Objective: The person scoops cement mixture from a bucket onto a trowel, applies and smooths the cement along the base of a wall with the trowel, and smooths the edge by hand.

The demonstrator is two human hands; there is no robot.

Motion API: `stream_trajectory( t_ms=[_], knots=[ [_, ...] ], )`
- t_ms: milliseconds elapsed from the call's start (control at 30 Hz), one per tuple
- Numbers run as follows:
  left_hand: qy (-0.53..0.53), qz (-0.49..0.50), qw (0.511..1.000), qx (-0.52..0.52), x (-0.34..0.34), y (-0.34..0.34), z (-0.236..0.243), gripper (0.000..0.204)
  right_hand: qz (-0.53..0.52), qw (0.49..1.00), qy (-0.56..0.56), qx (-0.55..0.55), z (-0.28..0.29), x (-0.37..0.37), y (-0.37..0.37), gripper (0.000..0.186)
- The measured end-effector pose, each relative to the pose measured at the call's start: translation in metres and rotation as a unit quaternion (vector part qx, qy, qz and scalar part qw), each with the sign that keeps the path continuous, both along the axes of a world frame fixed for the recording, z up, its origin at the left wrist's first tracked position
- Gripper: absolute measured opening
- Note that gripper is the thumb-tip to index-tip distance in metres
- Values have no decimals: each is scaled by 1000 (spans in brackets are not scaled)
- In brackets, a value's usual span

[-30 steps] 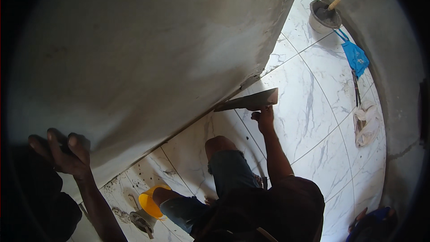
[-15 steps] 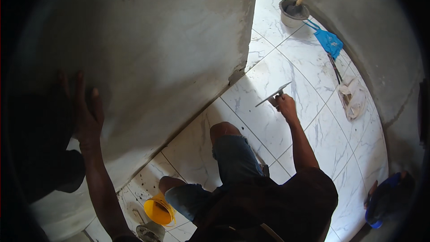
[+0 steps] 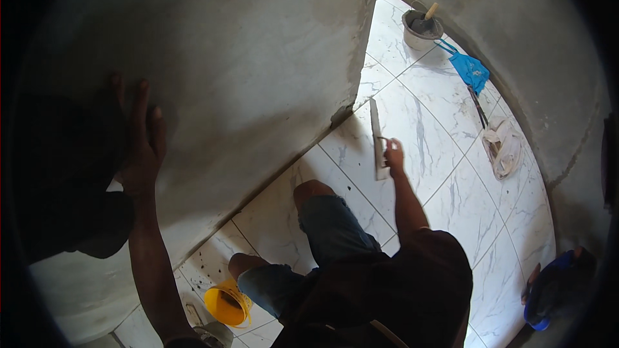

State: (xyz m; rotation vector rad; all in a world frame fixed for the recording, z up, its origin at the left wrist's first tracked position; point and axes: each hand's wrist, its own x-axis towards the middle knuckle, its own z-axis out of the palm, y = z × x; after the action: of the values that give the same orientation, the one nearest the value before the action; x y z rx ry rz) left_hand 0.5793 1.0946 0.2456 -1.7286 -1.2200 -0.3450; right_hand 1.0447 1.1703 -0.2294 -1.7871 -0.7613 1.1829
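My left hand (image 3: 143,154) is spread against the grey plastered wall (image 3: 277,45), its fingers stretched out and partly in shadow. In my right hand (image 3: 394,153) is a flat plastering trowel (image 3: 375,125), gripped by its handle. Its long narrow blade is held apart from the wall, in front of the wall's lower corner. Below it lies the white marble-patterned tile floor (image 3: 432,116).
A grey bucket (image 3: 420,38) with a wooden-handled tool stands at the far right. Nearer are a blue bag (image 3: 469,72) and a whitish plastic bag (image 3: 507,149). A yellow bucket (image 3: 222,309) sits by my knee. Another person (image 3: 560,290) is at lower right.
My right hand has moved left, and the trowel has swung from a slant to nearly lengthwise in the view. My left hand appears a little farther right and higher on the wall.
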Motion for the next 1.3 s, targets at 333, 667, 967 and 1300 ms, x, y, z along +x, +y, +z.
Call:
stream_trajectory(
  t_ms=[333,667,967,1300],
  knots=[
    [13,44,999,4,-7,0,-4,41,-193,931,309,-36,-61,-171,-6,23],
    [10,-19,1000,19,-7,5,-2,44,-214,914,341,-48,-91,-226,46,13],
    [47,-10,998,31,-7,4,-1,44,-182,927,329,-8,-88,-224,81,16],
    [32,-2,999,19,-8,1,2,44,-154,931,322,81,-11,-227,53,10]
  ],
)
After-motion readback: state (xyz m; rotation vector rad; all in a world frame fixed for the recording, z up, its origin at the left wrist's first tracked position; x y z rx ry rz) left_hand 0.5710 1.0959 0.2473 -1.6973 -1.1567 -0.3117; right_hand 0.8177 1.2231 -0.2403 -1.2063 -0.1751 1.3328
